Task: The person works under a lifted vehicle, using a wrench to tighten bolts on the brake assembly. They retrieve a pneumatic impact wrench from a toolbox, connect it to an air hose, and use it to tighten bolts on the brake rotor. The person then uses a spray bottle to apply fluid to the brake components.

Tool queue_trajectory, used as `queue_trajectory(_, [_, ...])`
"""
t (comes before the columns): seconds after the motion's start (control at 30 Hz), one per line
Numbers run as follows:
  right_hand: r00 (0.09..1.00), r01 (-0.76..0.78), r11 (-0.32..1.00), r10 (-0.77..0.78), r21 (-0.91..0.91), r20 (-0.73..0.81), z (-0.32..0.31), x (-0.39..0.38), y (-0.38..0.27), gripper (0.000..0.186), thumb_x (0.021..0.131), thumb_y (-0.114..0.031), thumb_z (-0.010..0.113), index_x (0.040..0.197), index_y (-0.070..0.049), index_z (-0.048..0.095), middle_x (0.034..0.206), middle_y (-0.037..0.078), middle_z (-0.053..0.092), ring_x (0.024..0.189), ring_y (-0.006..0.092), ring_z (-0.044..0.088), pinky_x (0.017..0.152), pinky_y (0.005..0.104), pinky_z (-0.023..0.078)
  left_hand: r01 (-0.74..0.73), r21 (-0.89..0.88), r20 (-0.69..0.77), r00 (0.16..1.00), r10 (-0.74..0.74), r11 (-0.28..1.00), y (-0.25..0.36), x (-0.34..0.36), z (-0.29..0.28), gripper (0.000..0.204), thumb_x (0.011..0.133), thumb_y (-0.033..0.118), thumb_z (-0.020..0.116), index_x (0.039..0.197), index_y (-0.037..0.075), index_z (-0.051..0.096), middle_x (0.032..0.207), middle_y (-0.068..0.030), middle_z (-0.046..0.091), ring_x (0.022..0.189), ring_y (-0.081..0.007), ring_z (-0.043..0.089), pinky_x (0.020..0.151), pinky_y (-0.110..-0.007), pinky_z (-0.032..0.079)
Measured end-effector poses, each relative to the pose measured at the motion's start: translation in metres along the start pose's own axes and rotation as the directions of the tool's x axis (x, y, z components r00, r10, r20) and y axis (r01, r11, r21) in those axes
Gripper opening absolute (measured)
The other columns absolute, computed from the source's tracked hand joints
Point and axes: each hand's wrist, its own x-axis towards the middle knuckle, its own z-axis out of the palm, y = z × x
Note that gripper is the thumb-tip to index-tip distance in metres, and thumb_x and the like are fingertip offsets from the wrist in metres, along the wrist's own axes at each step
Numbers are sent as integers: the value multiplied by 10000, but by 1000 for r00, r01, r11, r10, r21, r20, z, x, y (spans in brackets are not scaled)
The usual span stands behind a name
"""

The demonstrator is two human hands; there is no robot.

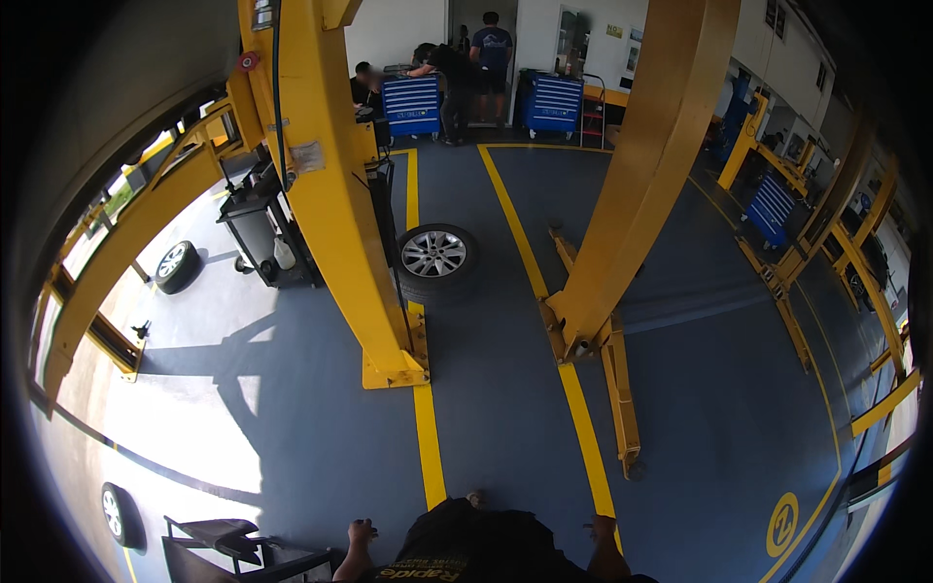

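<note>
My left hand (pixel 362 531) is low in the view, its fingers loosely curled and nothing visible in them, beside a black folded-looking frame or chair (pixel 228 539). My right hand (pixel 601 531) hangs over the blue-grey floor (pixel 700 428) near a yellow floor line, fingers also curled with nothing visible. Ahead stand two yellow lift posts (pixel 335 253) (pixel 646 175), with a lift arm (pixel 620 398) lying low by the right one. An alloy-rimmed tyre (pixel 434 255) lies between the posts.
Three people (pixel 445 83) are at blue tool chests (pixel 411 109) at the back, by a doorway. A dark trolley (pixel 253 233) stands left of the near post. Other tyres (pixel 177 265) are on the left floor. More lifts (pixel 787 282) and another chest (pixel 768 208) line the right.
</note>
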Motion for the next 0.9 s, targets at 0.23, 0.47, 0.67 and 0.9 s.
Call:
queue_trajectory(0.23, [904, 181, 958, -72, -225, 421, 37, 162, -122, 314, 1045, -191, 527, 1230, -34, 726, 1044, 131, 757, 760, 241, 743, 628, 380, 593, -334, 170, 138, 940, 313, 927, 256, 74, 145, 407, 1032, 384, 556, 1202, 53, 721, 925, -141, 775, 744, -238, 753, 717, -391, 600])
queue_trajectory(0.47, [968, 42, 603, 175, -797, 183, 36, 333, -401, 309, 1075, -177, 541, 1265, 18, 687, 1087, 139, 765, 773, 202, 750, 695, 373, 639, -527, 382, 216, 849, 482, 759, 520, 262, 280, 398, 976, 435, 587, 1179, 129, 740, 1076, -173, 761, 968, -387, 738, 837, -474, 587])
queue_trajectory(0.67, [857, 482, 871, -449, -89, 253, 108, 383, -755, 349, 988, -260, 678, 1184, 23, 731, 1005, 154, 771, 724, 242, 739, 542, 373, 550, -438, -93, 216, 868, 447, 894, 731, 286, 345, 421, 1009, 314, 598, 1227, -36, 682, 998, -169, 748, 899, -221, 744, 776, -351, 604])
queue_trajectory(0.9, [601, 711, 694, -685, 117, 411, 242, 375, -1203, 335, 1043, -213, 572, 1282, -21, 707, 985, 134, 764, 832, 211, 735, 783, 382, 577, -47, -53, 124, 991, 54, 997, 823, 381, 374, 430, 976, 240, 641, 1196, -129, 630, 918, -169, 729, 808, -253, 752, 688, -364, 631])
